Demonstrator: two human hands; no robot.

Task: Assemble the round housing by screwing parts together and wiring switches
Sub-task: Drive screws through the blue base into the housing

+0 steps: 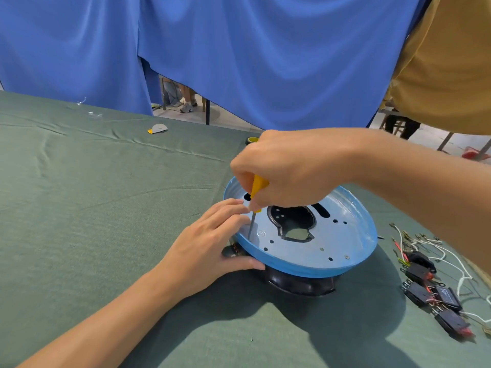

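Round housing [318,243] sits right of centre in the lower half of the frame, its blue-rimmed metal plate facing up on a black base [300,284], all on the green cloth [106,208]. Your right hand [289,168] is closed round the yellow handle of the screwdriver [257,187], holding it nearly upright so the tip meets the plate close to its left rim. The screw itself is too small to make out.

Your left hand [204,248] lies with fairly straight fingers [236,205] over that same rim, just beside the shaft, thumb [247,262] tucked below the edge. This likely keeps the housing from turning and guides the tip.

The wired switches [435,290] wait at the lower right edge, apart from the housing, so wiring looks not yet begun.
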